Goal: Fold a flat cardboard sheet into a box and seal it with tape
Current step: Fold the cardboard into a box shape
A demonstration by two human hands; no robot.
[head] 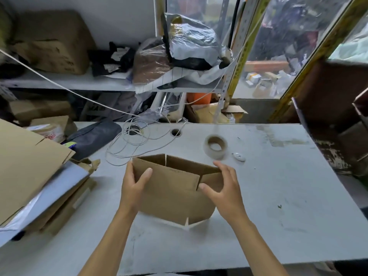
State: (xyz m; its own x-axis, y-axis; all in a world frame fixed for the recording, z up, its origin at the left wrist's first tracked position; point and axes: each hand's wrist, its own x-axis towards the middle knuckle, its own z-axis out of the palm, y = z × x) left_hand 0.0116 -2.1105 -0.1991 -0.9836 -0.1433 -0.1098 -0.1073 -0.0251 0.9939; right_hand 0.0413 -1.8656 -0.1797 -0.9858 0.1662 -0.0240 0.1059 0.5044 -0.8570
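hands (132,188) on box (175,196), tape roll (215,146) just beyond

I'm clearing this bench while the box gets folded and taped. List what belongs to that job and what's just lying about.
For the job:
- cardboard box, gripped by the left hand and right hand
- tape roll, behind the box

Lying about:
- white cord, coiled on the table
- small white object beside the tape
- flat cardboard stack at left
- dark bag

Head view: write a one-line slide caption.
Both hands, left and right, fold a cardboard box on the table, tape roll behind.
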